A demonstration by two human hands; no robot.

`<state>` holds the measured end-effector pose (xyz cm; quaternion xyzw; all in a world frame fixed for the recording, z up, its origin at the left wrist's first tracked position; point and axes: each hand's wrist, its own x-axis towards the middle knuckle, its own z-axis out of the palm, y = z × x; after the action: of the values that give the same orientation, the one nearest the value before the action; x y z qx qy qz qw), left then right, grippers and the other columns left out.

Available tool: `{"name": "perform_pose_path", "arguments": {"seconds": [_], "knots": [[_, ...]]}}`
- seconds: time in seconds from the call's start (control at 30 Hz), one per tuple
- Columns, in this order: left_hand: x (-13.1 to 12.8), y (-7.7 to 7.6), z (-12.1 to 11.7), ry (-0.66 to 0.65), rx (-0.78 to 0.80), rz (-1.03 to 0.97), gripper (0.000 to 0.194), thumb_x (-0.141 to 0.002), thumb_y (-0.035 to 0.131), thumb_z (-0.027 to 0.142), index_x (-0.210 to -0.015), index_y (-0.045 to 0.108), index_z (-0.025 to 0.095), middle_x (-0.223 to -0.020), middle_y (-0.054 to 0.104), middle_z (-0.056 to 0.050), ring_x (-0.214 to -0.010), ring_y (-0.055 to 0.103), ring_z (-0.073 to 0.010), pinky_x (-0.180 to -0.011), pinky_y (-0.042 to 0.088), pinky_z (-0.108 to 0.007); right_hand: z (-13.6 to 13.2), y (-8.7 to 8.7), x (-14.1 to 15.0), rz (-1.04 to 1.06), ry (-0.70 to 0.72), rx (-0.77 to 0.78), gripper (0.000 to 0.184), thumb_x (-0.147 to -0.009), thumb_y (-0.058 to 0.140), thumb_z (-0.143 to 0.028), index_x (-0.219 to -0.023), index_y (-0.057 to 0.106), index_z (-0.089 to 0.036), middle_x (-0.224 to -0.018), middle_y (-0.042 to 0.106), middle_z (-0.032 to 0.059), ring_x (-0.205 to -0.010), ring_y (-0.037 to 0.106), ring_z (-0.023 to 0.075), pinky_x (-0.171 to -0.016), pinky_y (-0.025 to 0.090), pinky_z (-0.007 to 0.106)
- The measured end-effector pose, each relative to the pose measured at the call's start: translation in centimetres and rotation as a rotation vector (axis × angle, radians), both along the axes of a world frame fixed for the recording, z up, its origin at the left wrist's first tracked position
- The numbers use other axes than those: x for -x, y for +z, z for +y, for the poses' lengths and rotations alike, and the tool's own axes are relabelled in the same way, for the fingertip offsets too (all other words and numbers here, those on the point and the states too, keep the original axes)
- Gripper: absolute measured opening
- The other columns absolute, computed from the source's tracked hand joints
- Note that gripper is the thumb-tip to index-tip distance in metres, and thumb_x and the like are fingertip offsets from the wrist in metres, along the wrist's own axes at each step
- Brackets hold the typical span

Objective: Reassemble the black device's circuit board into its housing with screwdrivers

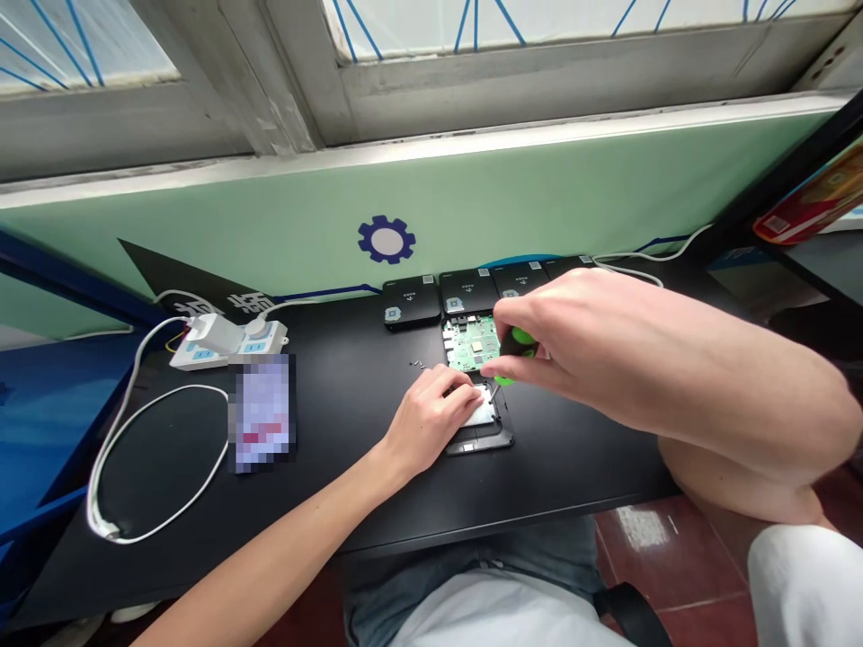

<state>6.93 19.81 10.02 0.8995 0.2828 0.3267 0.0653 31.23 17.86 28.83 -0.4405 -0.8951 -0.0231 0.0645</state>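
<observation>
In my right hand (563,332), the closed fingers grip a green-and-black screwdriver (518,343). Its thin shaft points down to the edge of a whitish metal plate (483,414). That plate lies inside a black plastic casing (482,443), flat on the desk. My left hand (431,409) rests on the casing and plate, fingers bent and pressed down on them; it covers their left part. Directly behind is a green circuit board (467,341), partly hidden by my right hand. A few tiny dark screws (418,364) lie left of the board.
Several black boxes (411,301) line the back of the black desk (343,422). To the left are a white power strip (229,344) with plugs, a looped white cable (128,431) and a blurred-out phone-shaped object (262,413). A green partition (303,225) stands behind.
</observation>
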Motion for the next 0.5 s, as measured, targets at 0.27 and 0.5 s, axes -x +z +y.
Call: {"name": "perform_pose_path", "arguments": {"seconds": [0.27,0.5], "knots": [[0.1,-0.3,0.0,-0.008,0.026,-0.001,0.018,-0.116,0.066,0.024,-0.102,0.074,0.019,-0.104,0.076,-0.006,-0.091,0.067,-0.0193,-0.083,0.053,-0.035,-1.1,1.2,0.3,-0.001,-0.012,0.087,0.011,-0.109,0.064,-0.019,-0.1,0.071,-0.022,-0.091,0.072,0.0024,-0.08,0.062,0.0212,-0.073,0.038,0.036],[0.0,-0.2,0.0,0.011,-0.023,0.005,0.021,-0.118,0.064,0.026,-0.101,0.074,0.02,-0.102,0.076,-0.006,-0.089,0.065,-0.0199,-0.081,0.052,-0.035,-0.9,1.1,0.7,0.042,0.017,0.096,0.01,-0.11,0.069,-0.029,-0.103,0.072,-0.021,-0.093,0.072,0.003,-0.079,0.062,0.0204,-0.071,0.037,0.035]]}}
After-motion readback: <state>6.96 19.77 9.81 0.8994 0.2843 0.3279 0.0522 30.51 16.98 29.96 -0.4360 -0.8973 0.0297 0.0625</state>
